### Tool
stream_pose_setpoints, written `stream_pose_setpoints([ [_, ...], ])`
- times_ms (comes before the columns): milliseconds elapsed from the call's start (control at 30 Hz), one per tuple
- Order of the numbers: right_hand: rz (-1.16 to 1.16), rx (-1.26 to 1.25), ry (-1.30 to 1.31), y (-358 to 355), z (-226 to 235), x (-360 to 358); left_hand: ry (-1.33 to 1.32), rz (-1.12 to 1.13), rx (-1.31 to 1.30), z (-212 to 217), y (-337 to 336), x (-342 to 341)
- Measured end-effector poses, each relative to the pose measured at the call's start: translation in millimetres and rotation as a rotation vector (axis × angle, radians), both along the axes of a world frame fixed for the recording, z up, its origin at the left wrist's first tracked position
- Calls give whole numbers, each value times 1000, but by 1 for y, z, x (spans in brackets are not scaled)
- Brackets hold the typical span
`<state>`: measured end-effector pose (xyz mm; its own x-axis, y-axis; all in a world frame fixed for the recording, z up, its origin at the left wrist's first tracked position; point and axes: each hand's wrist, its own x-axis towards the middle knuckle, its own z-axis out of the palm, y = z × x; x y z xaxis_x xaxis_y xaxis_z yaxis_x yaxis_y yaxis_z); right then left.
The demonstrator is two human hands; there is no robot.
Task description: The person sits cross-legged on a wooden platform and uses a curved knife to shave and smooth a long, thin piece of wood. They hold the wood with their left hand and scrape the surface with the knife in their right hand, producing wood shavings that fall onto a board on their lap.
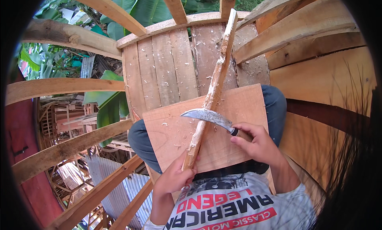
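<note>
A long, roughly shaved wooden stick (215, 84) slants up and away from me across a flat wooden board (167, 126) resting on my lap. My left hand (175, 176) is closed around the stick's near end. In my right hand (254, 141) is the handle of a curved knife (209, 116), gripped with the fingers wrapped round it. Its sickle-like metal blade lies across the stick near the middle of the board, tip pointing left. Pale patches along the stick show where bark or surface wood is gone.
Curled shavings litter the board and the plank floor (159, 71) beyond it. Wooden rails (67, 90) stand along the left and far sides, with gaps opening onto banana leaves (151, 11) and corrugated roofing (107, 178) below. Wide planks (326, 78) form the right side.
</note>
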<state>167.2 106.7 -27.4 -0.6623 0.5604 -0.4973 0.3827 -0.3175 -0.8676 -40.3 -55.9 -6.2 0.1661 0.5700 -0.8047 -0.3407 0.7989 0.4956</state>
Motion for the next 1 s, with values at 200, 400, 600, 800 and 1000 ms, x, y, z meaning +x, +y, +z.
stream_pose_setpoints([
  [200, 50, 69, 85, -1, -12, 2, -58, 29, 11, -5, -3, -2],
  [400, 50, 114, 141, -2, -14, 0, -73, 43, 49, -8, -3, -1],
  [600, -99, 853, -112, -25, -37, 6, -79, 30, 42, -9, 1, 0],
  [800, -44, 169, 79, -3, 0, 14, -114, 37, 43, -14, -10, -4],
  [1000, -18, 67, -15, 0, -2, 5, -86, 27, 17, -8, 2, 1],
])
